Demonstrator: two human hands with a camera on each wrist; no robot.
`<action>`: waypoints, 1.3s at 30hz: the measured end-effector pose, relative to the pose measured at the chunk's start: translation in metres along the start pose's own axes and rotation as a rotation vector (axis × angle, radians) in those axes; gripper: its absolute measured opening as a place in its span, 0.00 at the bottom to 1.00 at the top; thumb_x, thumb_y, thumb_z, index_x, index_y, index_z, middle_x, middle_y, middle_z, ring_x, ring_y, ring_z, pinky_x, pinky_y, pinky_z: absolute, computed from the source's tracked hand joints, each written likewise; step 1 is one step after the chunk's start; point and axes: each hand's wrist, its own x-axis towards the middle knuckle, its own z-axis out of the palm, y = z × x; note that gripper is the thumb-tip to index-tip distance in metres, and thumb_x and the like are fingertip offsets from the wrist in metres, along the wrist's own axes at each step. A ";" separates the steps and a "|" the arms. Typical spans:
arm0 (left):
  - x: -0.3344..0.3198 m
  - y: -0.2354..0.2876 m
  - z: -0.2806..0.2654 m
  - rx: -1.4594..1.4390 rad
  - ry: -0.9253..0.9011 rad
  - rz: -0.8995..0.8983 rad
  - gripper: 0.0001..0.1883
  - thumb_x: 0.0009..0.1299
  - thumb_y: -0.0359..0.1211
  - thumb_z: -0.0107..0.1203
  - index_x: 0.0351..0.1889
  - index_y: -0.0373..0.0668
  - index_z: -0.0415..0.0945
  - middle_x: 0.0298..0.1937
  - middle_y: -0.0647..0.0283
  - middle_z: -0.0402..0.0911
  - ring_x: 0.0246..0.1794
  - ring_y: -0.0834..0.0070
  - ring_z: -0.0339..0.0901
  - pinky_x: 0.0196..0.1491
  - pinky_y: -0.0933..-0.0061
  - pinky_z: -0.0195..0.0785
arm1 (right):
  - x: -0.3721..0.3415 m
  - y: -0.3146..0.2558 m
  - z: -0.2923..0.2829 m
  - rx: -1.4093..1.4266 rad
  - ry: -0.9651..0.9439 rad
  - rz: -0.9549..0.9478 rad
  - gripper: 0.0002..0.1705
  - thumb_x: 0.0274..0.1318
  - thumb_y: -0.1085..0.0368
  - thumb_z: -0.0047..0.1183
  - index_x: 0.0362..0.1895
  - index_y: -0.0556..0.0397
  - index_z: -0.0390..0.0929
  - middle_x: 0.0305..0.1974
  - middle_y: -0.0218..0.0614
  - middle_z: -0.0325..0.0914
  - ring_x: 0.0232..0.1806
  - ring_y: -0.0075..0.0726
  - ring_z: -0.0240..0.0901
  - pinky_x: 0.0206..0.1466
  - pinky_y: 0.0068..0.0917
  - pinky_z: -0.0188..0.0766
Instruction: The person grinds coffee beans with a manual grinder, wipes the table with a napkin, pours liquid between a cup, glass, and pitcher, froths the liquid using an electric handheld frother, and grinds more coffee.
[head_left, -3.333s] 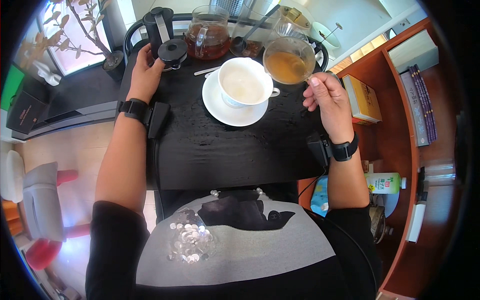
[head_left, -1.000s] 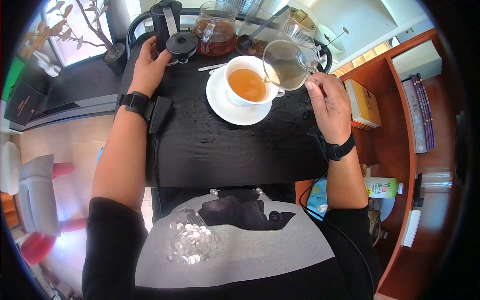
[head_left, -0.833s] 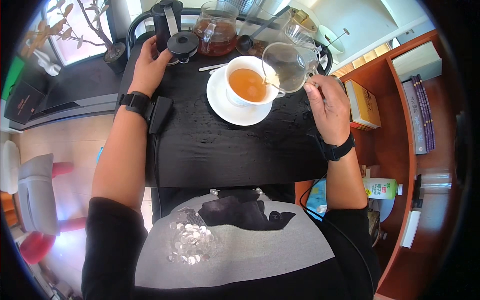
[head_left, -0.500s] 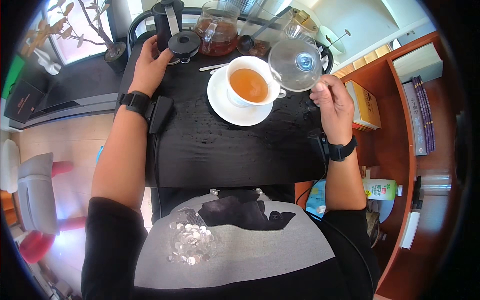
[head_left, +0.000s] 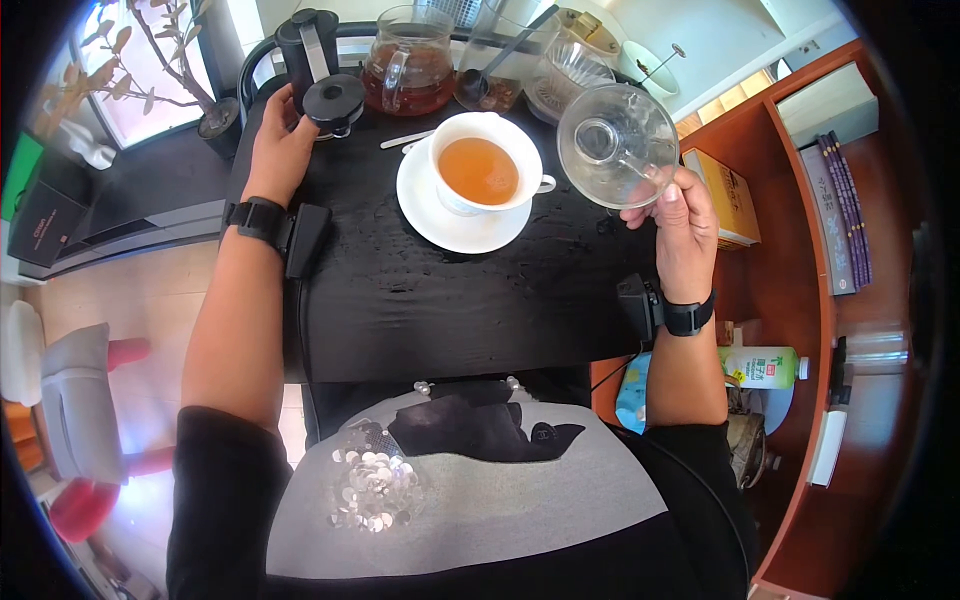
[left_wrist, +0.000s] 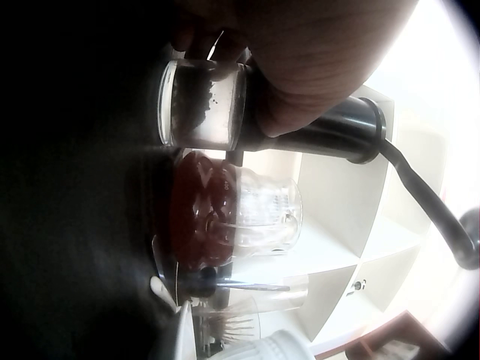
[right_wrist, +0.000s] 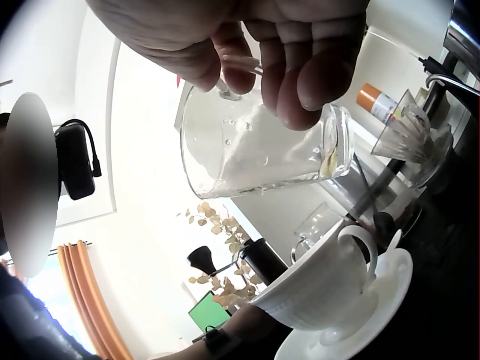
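Note:
In the head view a white cup (head_left: 478, 172) of amber liquid stands on a white saucer (head_left: 440, 232), a spoon handle (head_left: 408, 139) behind it. The right hand (head_left: 686, 225) pinches the handle of a glass cup (head_left: 618, 150), empty but for drops and a little residue, held right of the white cup. At the table's back left, the left hand (head_left: 280, 150) is curled round a black hand grinder (head_left: 305, 55); the left wrist view shows the grinder's clear lower jar (left_wrist: 206, 105) and crank (left_wrist: 427, 195). The right wrist view shows the glass cup (right_wrist: 262, 142) above the white cup (right_wrist: 322, 281).
Behind the white cup stand a glass pot (head_left: 408, 75) of reddish liquid, a clear container (head_left: 490, 88) with a black scoop, and a ribbed glass dripper (head_left: 565, 80). A wooden shelf (head_left: 790, 150) with books borders the table (head_left: 440, 320) on the right.
The white cup has filled with amber liquid while the glass cup emptied. The right hand has since drawn the glass cup back to the right, more upright. The left hand keeps its grip.

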 end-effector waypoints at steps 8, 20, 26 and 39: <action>0.005 -0.011 -0.001 0.014 -0.021 -0.036 0.28 0.63 0.34 0.53 0.59 0.33 0.58 0.52 0.54 0.71 0.53 0.71 0.69 0.54 0.75 0.61 | -0.004 0.000 -0.002 0.043 -0.005 0.014 0.12 0.62 0.62 0.41 0.40 0.59 0.71 0.27 0.33 0.73 0.26 0.23 0.70 0.29 0.18 0.67; 0.004 -0.005 -0.003 0.022 -0.054 -0.069 0.29 0.63 0.33 0.53 0.59 0.31 0.57 0.53 0.52 0.70 0.55 0.69 0.68 0.54 0.74 0.61 | -0.005 -0.005 0.001 -0.070 -0.014 0.009 0.15 0.64 0.59 0.39 0.41 0.59 0.70 0.29 0.33 0.72 0.27 0.24 0.69 0.30 0.19 0.64; 0.003 -0.004 -0.002 0.052 -0.038 -0.073 0.29 0.63 0.33 0.53 0.59 0.32 0.57 0.53 0.52 0.71 0.54 0.69 0.69 0.54 0.74 0.61 | 0.003 -0.006 0.006 -0.103 -0.002 -0.061 0.11 0.60 0.63 0.45 0.39 0.59 0.71 0.28 0.31 0.73 0.27 0.20 0.69 0.31 0.17 0.66; -0.002 0.004 0.001 -0.082 -0.003 -0.026 0.26 0.63 0.31 0.51 0.58 0.34 0.58 0.52 0.54 0.71 0.54 0.70 0.68 0.54 0.75 0.59 | 0.035 -0.015 0.029 -0.816 -0.161 -0.654 0.09 0.46 0.67 0.56 0.32 0.55 0.72 0.26 0.39 0.68 0.26 0.43 0.67 0.29 0.32 0.66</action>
